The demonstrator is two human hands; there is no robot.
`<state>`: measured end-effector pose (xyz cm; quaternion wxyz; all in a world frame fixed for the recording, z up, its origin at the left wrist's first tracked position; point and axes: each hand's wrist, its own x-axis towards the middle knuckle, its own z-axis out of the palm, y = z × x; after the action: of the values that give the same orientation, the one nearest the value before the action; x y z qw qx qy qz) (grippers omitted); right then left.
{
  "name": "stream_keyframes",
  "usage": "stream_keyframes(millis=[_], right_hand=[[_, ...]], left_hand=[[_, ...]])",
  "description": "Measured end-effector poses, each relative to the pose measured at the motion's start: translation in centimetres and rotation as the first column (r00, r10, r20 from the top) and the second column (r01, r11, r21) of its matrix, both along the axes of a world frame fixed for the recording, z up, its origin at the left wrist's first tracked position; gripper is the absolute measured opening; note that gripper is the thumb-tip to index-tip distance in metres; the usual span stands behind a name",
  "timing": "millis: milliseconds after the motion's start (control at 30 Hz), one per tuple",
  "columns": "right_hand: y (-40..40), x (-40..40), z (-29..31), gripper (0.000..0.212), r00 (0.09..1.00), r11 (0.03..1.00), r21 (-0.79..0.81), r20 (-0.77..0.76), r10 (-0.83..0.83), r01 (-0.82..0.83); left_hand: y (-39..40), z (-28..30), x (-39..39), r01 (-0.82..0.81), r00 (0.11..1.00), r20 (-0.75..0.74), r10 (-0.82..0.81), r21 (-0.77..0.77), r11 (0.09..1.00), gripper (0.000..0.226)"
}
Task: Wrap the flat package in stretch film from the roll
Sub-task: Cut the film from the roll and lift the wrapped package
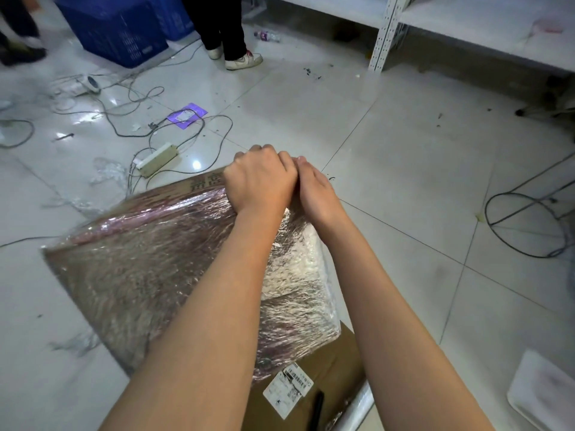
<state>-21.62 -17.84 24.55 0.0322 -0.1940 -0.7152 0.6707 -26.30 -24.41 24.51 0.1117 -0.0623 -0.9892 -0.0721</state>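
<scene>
Flat package: lies on the tiled floor in front of you, tilted, its top face covered in wrinkled, shiny stretch film; a strip of bare cardboard with printed characters shows along its far edge, just left of your hands. Your left hand: fingers curled into a fist over the package's far corner, gripping the film there. Your right hand: pressed against the left one, fingers bent down over the same corner; whether it actually pinches the film you cannot tell, since the fingertips are hidden. Both forearms reach across the wrapped face. Film roll: lies at the bottom edge of view, near your right forearm, beside a brown cardboard box bearing a white shipping label and a black pen-like object. Power strip: on the floor beyond the package, amid loose grey cables. Blue crate: far left, next to a standing person's legs in white shoes. White metal shelving: far right. Wire frame: on the floor at right. White tray: bottom right corner.
</scene>
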Motion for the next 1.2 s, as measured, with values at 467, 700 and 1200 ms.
stream_keyframes(millis=[467, 700, 1200], right_hand=[[-2.0, -0.9, -2.0, 0.053, 0.98, 0.941, 0.286, 0.039, -0.197, 0.178], [-1.7, -0.8, -3.0, 0.05, 0.97, 0.92, 0.307, -0.057, -0.236, 0.242], [1.9, -0.5, -2.2, 0.058, 0.907, 0.943, -0.233, 0.294, 0.303, -0.239]], left_hand=[[-1.2, 1.3, 0.6, -0.003, 0.988, 0.127, -0.085, 0.569, 0.822, 0.025], [-13.9, 2.1, 8.3, -0.204, 0.95, -0.088, 0.301, 0.555, 0.806, 0.033], [-24.1, -1.3, 11.6, -0.822, 0.569, 0.819, 0.072, 0.567, 0.051, 0.082]])
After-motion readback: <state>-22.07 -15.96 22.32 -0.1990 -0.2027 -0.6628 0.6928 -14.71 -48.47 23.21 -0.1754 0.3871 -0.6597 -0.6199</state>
